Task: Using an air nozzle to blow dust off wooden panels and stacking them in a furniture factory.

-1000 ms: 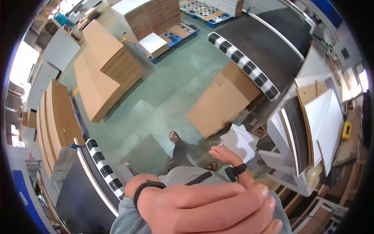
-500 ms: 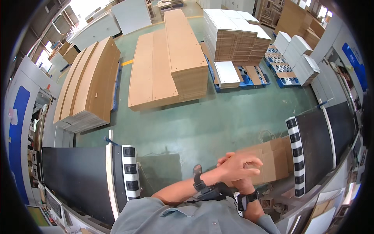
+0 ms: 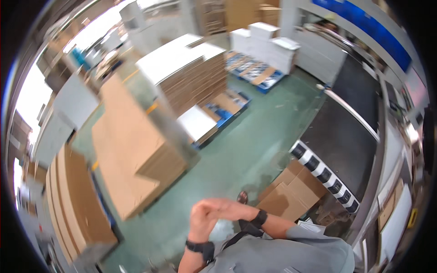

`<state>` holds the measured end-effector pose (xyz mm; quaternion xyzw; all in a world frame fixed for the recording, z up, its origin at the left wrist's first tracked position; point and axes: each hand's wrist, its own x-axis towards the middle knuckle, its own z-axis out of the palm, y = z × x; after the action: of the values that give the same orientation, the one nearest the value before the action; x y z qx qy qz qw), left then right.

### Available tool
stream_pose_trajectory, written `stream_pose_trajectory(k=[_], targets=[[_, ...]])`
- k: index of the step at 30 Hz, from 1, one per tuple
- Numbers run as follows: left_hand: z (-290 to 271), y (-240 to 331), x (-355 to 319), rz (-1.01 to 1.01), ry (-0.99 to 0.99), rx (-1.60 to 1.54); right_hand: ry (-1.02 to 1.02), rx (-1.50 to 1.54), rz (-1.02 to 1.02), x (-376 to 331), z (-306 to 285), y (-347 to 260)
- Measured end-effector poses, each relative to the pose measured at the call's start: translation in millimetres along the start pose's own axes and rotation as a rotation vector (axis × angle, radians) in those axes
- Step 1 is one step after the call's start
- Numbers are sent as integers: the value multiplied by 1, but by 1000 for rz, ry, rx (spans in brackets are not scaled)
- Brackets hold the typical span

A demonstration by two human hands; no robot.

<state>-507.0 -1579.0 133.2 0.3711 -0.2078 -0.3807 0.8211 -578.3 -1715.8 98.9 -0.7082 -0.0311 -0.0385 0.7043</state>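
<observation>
Low in front of my body, my left hand (image 3: 201, 221) and my right hand (image 3: 226, 209) are brought together and touch. The right hand reaches across from the right and lies over the top of the left. Motion blur and the overlap hide most of the fingers, and no object shows between them. Dark bands sit on both wrists. To the right of my hands, a brown cardboard box (image 3: 295, 193) lies on the floor, not touched by either hand.
A black conveyor belt (image 3: 339, 136) with a roller edge (image 3: 325, 175) stands at right. Brown panel stacks (image 3: 132, 150) lie left, with more boards (image 3: 77, 195) beyond. White-topped stacks (image 3: 182, 63) and blue pallets (image 3: 255, 70) stand farther back. Green floor (image 3: 227, 154) runs between.
My view has turned to the right, so the belt on the left has left the picture. My hands have shifted left across the picture, and the right one now lies over the left.
</observation>
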Motion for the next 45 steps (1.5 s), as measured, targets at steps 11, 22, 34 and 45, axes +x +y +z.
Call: stream_pose_trajectory(k=[11,22,34,45], targets=[[-133,-42,265,-409,25,1301,31,-356,54,82,-241,33],[-335,-208,467,-1384,-320,1332,155,-198,716,171,-451,144],[-147,-226,863,-594,-1342,1677,68,-300,1270,166,-638,198],[350,-190,1088,-184,-1128,95,531,-350,1120,128,-874,286]])
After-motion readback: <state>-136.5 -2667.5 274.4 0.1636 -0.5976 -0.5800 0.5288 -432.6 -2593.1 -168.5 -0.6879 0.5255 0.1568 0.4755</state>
